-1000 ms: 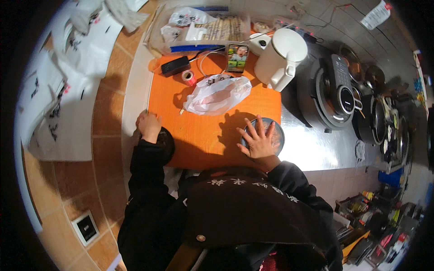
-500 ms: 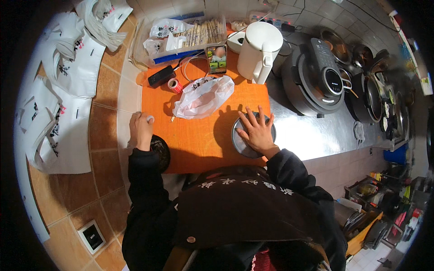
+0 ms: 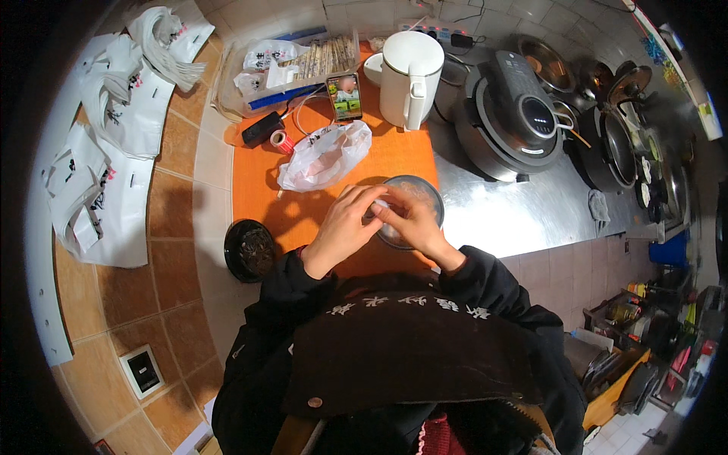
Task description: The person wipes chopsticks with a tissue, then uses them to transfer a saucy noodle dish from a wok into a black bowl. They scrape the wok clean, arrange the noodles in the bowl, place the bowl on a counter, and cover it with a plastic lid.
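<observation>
My left hand (image 3: 343, 230) and my right hand (image 3: 419, 221) meet above the table's front part, fingertips together. Between them is a small whitish, rounded thing (image 3: 377, 209), mostly covered by the fingers; its kind I cannot make out. Under and just behind the hands sits a round grey-rimmed bowl (image 3: 434, 196) with something pale in it, partly hidden. A white plastic bag (image 3: 327, 155) with pinkish contents lies beyond my left hand. At the table's left edge is a black bowl (image 3: 251, 252) holding dark scraps.
Farther back on the orange tabletop (image 3: 262, 182) are a phone (image 3: 346, 98), a red-and-white roll (image 3: 281, 141), a black box (image 3: 262, 130), a clear plastic bin (image 3: 231, 83) and a white kettle (image 3: 406, 87). A grey cooker (image 3: 497, 133) stands on the metal counter (image 3: 485, 205) at right.
My left hand has come from the left edge to the middle with the small whitish thing. My right hand has lifted off the bowl, and its spread fingers have closed in beside the left.
</observation>
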A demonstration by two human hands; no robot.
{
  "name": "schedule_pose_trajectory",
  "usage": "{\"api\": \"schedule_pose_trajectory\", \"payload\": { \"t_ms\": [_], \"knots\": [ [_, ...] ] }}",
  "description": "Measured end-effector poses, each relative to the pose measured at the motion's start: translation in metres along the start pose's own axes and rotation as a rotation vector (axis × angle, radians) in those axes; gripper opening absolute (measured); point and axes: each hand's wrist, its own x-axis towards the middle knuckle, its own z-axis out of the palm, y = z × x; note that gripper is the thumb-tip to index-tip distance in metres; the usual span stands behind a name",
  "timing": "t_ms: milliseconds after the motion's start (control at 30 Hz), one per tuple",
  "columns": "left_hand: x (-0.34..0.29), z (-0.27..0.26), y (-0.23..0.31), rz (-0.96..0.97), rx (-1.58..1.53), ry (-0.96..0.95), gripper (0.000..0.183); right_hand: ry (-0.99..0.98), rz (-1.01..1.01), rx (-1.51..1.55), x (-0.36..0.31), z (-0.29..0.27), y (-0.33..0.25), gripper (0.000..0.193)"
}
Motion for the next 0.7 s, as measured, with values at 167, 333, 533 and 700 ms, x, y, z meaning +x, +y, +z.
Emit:
{"api": "schedule_pose_trajectory", "payload": {
  "t_ms": [167, 333, 533, 700],
  "knots": [
    [-0.009, 0.018, 0.018, -0.181, -0.265, 0.158, 0.045, 0.032, 0.431, 0.567, -0.021, -0.027, -0.006, 0.04],
    [-0.014, 0.018, 0.022, -0.416, -0.575, 0.55, 0.012, 0.032, 0.442, 0.985, -0.031, -0.042, -0.009, 0.044],
    [-0.02, 0.031, 0.038, -0.437, -0.49, 0.378, 0.013, -0.072, 0.377, 1.104, -0.04, -0.049, 0.001, 0.042],
    [-0.013, 0.044, 0.046, -0.214, -0.392, 0.228, 0.014, -0.06, 0.426, 1.103, -0.046, -0.049, 0.009, 0.039]
  ]
}}
